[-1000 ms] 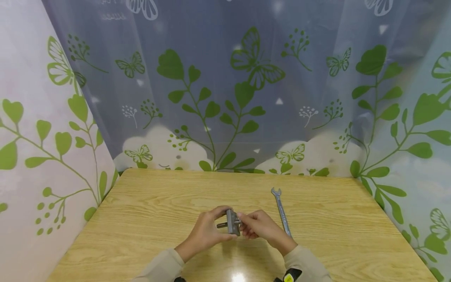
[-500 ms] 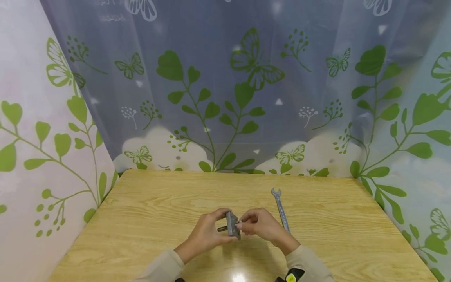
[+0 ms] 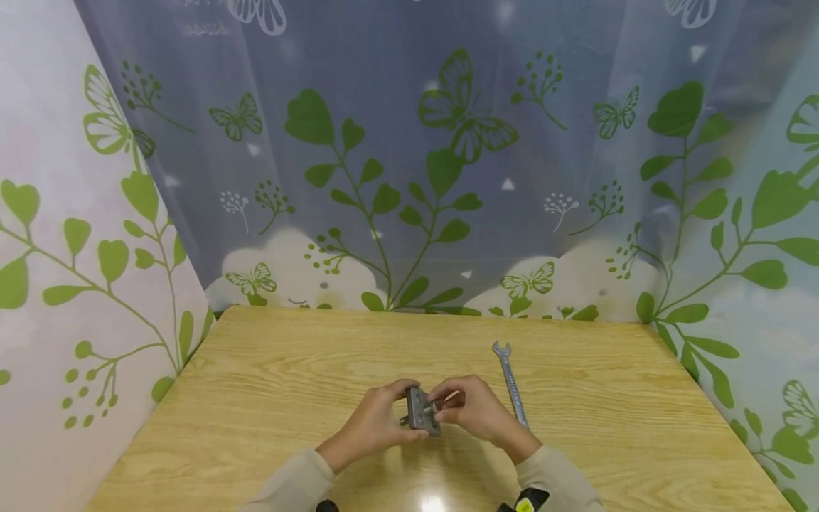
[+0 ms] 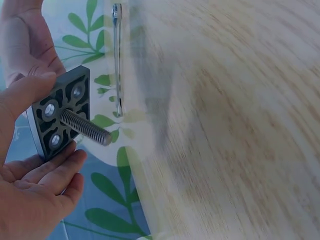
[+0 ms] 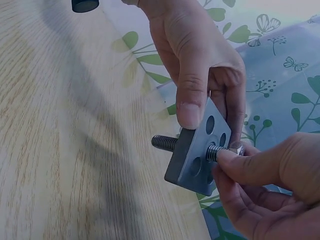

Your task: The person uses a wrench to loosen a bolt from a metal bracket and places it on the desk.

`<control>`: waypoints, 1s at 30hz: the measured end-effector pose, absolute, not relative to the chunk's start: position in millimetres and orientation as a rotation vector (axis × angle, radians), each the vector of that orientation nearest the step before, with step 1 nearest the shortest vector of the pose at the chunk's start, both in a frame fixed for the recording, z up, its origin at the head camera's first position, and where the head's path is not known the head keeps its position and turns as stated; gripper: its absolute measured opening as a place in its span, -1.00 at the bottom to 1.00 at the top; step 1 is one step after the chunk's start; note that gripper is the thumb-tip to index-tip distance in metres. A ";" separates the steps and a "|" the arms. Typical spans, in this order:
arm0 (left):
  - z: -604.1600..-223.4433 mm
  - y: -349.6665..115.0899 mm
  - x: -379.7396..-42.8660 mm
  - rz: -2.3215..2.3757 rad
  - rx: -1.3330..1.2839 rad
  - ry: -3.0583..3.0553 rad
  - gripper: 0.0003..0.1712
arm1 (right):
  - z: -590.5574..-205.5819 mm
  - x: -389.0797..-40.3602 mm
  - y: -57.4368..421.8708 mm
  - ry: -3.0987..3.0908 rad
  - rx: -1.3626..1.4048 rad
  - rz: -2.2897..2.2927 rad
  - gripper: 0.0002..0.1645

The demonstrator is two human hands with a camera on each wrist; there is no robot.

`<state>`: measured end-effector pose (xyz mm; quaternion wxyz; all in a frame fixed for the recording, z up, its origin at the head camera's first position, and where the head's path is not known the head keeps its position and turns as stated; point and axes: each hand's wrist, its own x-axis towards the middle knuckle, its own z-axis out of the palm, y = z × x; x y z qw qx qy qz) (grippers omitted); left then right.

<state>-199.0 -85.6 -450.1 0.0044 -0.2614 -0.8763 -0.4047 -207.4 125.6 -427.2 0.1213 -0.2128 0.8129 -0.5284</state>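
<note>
My left hand [image 3: 374, 421] holds a square grey plate [image 5: 185, 156] by opposite edges, thumb on one side and fingers on the other. The plate has round holes near its corners. A threaded bolt [image 4: 86, 127] passes through its middle and sticks out on the ribbed face. On the smoother face, my right hand [image 3: 478, 411] pinches the bolt close to its hex head [image 5: 237, 147] between thumb and fingers. Some thread shows between that head and the plate. Both hands are above the wooden table [image 3: 307, 355].
An open-ended wrench [image 3: 510, 382] lies on the table just beyond the right hand, its jaw toward the back. A patterned curtain [image 3: 384, 178] with green leaves and butterflies hangs behind the table and along both sides.
The plate has turned so its smoother face shows more to the head view. The right fingers have shifted their grip around the bolt's head end. The wrench lies where it was.
</note>
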 end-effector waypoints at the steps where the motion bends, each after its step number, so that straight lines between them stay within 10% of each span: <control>1: -450.0 -85.7 -199.1 -1.273 -0.820 -2.751 -0.14 | -427.2 -207.6 125.5 2.370 -0.621 -1.544 -0.75; 30: -450.9 -80.6 -193.1 -1.201 -0.815 -2.646 -0.19 | -425.2 -207.3 130.0 2.366 -0.634 -1.482 -0.62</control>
